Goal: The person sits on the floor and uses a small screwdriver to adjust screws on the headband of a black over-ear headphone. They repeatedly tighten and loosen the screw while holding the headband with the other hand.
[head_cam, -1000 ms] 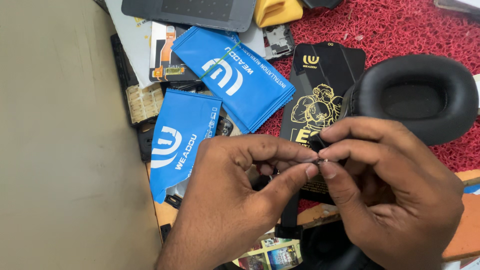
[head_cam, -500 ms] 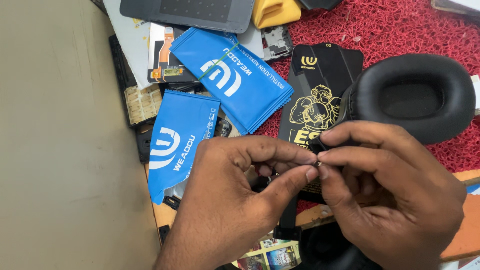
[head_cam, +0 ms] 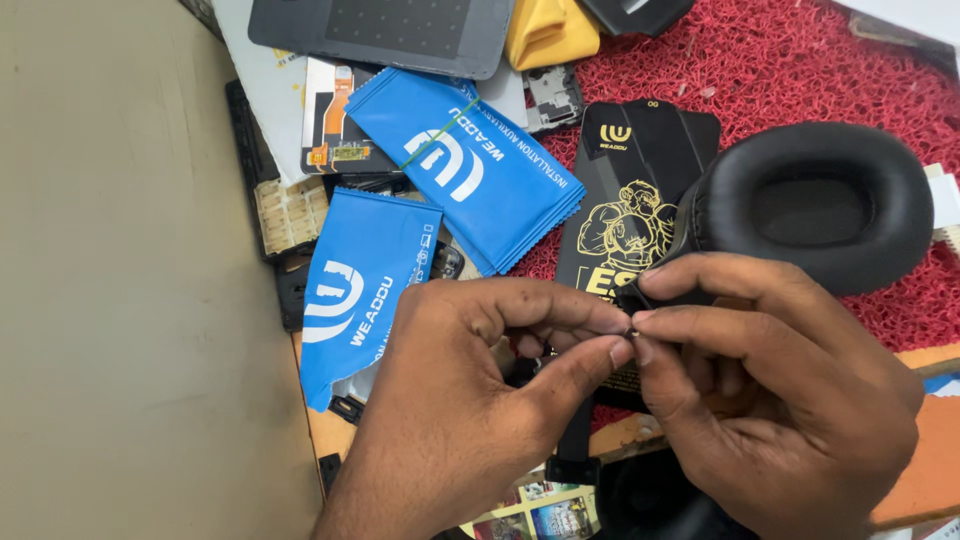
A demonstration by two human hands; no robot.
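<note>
A: Left hand (head_cam: 460, 400)?
B: Back up, thumb and forefinger pinched, tips pointing right.
A: Right hand (head_cam: 790, 400)?
B: Fingers (head_cam: 700, 325) curled, thumb and forefinger pinched, tips meeting the left's.

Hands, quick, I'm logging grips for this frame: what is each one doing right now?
Left hand: closed, thumb and forefinger pinching a tiny dark part.
Right hand: closed, fingertips pinching the same tiny part from the other side.

An ear cushion (head_cam: 810, 205) lies right of two sachets (head_cam: 470, 165), behind both hands (head_cam: 620, 400).
</note>
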